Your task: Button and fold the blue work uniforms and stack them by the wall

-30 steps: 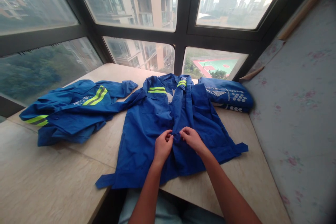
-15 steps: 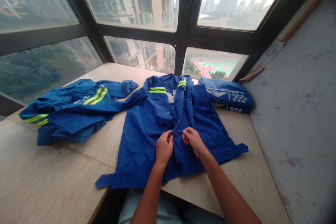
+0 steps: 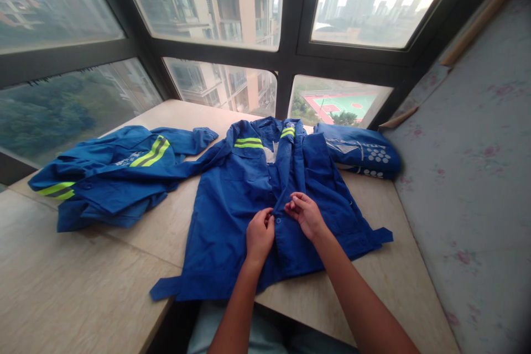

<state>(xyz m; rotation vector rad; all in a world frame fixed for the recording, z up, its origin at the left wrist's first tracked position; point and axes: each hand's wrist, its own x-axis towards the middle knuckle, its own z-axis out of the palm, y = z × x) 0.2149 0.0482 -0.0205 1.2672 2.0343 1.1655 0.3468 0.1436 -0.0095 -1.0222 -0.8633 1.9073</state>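
Note:
A blue work jacket (image 3: pixel 224 221) with yellow-green reflective bands lies spread front up, its collar toward the window. My left hand (image 3: pixel 261 232) is closed on the front edge of the jacket, fingers pinching the cloth beside the placket. Just below and right of those fingertips a round button (image 3: pixel 278 221) shows on the placket. My right hand (image 3: pixel 305 214) hovers over the other side of the front, fingers loosely bent and apart, with nothing visible in them. Part of the left fingertips is hidden by the hand.
A second blue jacket (image 3: pixel 112 177) with reflective bands lies crumpled at the left, touching the spread jacket's sleeve. Behind right sits a folded blue bundle (image 3: pixel 365 149) with white print against the papered wall (image 3: pixel 464 188). All rest on a beige stone ledge (image 3: pixel 103 287) below windows.
My right hand has lifted slightly up and away from the button, and its fingers have loosened. My left hand stays at the jacket's front edge.

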